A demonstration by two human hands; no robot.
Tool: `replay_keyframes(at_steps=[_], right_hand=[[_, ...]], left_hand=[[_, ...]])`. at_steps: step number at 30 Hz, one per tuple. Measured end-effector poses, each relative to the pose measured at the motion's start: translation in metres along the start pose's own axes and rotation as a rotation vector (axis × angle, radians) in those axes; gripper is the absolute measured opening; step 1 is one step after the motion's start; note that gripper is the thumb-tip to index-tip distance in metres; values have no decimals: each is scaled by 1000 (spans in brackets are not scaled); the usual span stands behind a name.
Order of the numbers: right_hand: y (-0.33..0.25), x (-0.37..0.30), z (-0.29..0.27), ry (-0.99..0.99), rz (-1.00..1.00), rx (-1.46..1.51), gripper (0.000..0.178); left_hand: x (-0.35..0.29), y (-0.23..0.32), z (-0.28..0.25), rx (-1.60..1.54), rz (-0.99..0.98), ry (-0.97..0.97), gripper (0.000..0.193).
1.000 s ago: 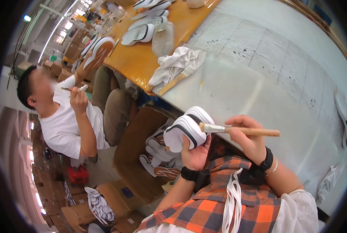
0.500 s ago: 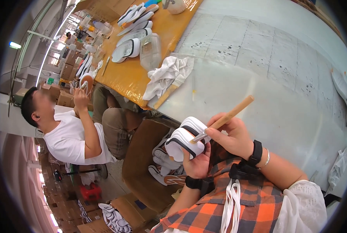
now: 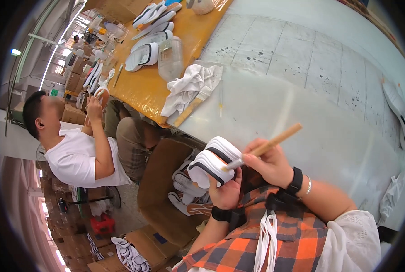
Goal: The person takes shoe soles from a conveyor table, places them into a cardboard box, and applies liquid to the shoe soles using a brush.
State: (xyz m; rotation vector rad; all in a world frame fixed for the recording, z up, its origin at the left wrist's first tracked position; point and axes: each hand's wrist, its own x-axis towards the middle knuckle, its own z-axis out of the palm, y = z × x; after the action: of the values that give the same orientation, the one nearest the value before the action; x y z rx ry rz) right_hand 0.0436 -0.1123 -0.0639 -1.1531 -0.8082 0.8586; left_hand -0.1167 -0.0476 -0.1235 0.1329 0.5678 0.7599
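Note:
My left hand (image 3: 225,194) is closed on a pair of white shoe soles (image 3: 204,168) with black stripes along their sides. The soles are tipped up, heel or toe ends toward me; which end cannot be told. In my right hand (image 3: 271,167) is a brush (image 3: 281,135) with a light wooden handle, gripped near its metal band. The bristle tip touches, or nearly touches, the edge of the nearer sole. My left fingers are partly hidden behind the soles.
A crumpled white cloth (image 3: 194,85) and a flat wooden-handled tool (image 3: 187,112) lie at the table corner. Behind them are a clear plastic bottle (image 3: 170,61) and several soles (image 3: 141,57). Left of my hands stands a brown carton (image 3: 153,179) holding soles. A co-worker (image 3: 80,154) sits at left.
The brush handle has swung lower and to the right, and its tip has moved along the sole's edge. The soles are turned slightly. The whole view has shifted a little.

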Motion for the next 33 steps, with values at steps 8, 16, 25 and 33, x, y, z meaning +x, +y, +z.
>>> replay_keyframes(at_steps=[8,16,25,33], right_hand=[[3,16,6,25,-94,64,13],[-1,10,6,38,53,242,10],[12,-6,-4,44,148,324,11],[14,-2,0,75,113,298,11]], left_hand=[[0,0,2,14,-15,23,56],[-1,-3,6,-8,0,30,48],[3,-1,3,-31,-13,9,51],[0,-2,5,-38,-1,11,48]])
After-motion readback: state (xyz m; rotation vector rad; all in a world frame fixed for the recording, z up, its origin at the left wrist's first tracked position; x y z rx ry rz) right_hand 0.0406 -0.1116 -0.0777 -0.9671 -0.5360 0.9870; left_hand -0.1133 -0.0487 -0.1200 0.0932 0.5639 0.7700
